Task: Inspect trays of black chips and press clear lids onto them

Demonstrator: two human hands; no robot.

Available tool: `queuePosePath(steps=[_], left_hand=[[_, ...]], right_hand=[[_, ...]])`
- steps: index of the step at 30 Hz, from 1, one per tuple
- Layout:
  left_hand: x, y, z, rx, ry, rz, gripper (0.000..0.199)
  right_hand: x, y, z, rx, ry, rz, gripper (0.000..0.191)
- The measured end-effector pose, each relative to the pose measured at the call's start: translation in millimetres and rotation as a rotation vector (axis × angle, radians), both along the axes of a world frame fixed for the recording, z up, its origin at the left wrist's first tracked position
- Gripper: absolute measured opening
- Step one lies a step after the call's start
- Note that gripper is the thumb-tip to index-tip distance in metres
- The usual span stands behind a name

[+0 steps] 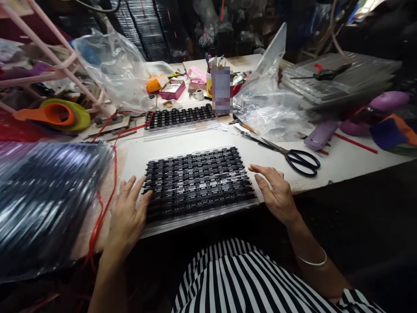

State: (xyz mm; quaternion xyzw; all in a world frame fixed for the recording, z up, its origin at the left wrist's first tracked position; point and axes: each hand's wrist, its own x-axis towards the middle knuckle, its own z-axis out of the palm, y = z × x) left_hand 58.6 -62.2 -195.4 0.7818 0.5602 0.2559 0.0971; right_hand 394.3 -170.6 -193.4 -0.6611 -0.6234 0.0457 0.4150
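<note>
A clear plastic tray [202,216] filled with rows of small black plastic parts [198,180] lies flat at the front edge of the white table. Along its left side rests my left hand [128,208], fingers spread, the thumb at the ends of the rows. My right hand [273,189] is beside the tray's right edge, fingers slightly bent and apart, with nothing visible in them. Black-handled scissors [296,160] lie on the table just beyond my right hand. Farther back sits a second tray of similar black parts [180,116].
Plastic-wrapped black trays [48,200] are stacked at left, with red string [114,174] beside them. Tape dispensers [61,115], a pink rack [61,65] and plastic bags [110,69] crowd the back left. Stacked clear trays [339,78] stand at right, near a purple dispenser [387,104].
</note>
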Motion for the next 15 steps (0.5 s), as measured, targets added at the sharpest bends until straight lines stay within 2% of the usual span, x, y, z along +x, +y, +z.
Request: queuePosePath(steps=[2, 4, 7, 10, 15], left_hand=[[-7.9, -7.5, -2.4, -0.010, -0.059, 0.067, 0.054], [-13.7, -18.8, -3.9, -0.055, -0.137, 0.207, 0.050], [-15.6, -37.3, -6.0, -0.176, -0.386, 0.347, 0.048], [-12.8, -49.3, -9.6, -0.280, -0.607, 0.344, 0.050], [-12.8, -56.5, -14.5, -0.298, -0.734, 0.356, 0.046]], right_hand=[[6.3, -9.2, -8.1, -0.005, 0.058, -0.068, 0.029], [8.9, -16.4, -17.1, -0.026, 0.098, -0.094, 0.028], [6.3, -21.0, -27.0, -0.058, 0.113, -0.088, 0.029], [0.0, -18.6, -30.7, -0.060, 0.082, -0.093, 0.030], [-6.4, -15.6, -31.3, -0.012, 0.050, -0.125, 0.030]])
